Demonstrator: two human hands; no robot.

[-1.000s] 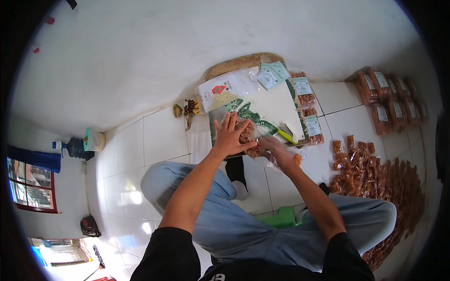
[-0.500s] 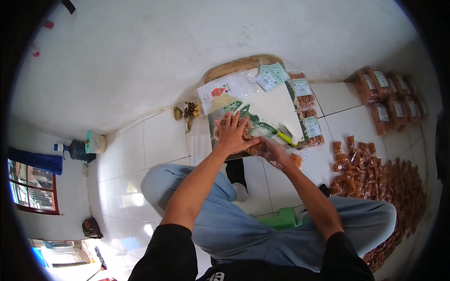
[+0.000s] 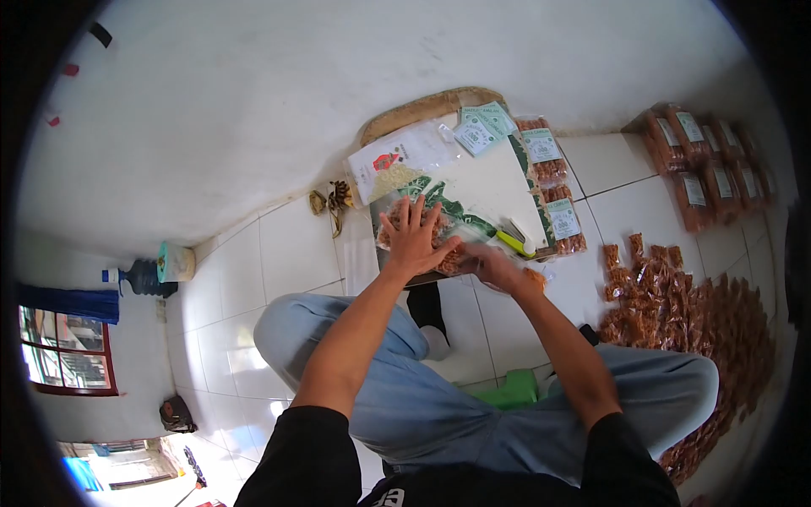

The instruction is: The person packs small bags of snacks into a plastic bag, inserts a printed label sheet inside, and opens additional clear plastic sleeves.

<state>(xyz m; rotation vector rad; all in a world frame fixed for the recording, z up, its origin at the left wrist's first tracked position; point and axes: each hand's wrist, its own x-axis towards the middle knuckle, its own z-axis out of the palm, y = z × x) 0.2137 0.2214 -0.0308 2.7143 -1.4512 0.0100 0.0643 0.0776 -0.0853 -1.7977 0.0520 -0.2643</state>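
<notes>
My left hand (image 3: 412, 243) lies flat with its fingers spread, pressing on a clear plastic bag of brown snack pieces (image 3: 448, 260) at the near left corner of the low table (image 3: 490, 198). At the bag's right end is my right hand (image 3: 500, 269), blurred by motion, its fingertips beside the loose plastic. Whether those fingers grip the bag cannot be made out. A tool with a lime-green handle (image 3: 515, 245) lies on the table just beyond my right hand.
Printed labels (image 3: 481, 128) and a printed plastic bag (image 3: 397, 160) lie at the table's far side. Labelled snack packs (image 3: 562, 215) line its right edge. More packs (image 3: 718, 182) are stacked by the wall. Many small snack packets (image 3: 650, 296) cover the floor at right.
My right hand has shifted slightly right and is now blurred. My left hand stays spread on the bag. The view has moved a little.
</notes>
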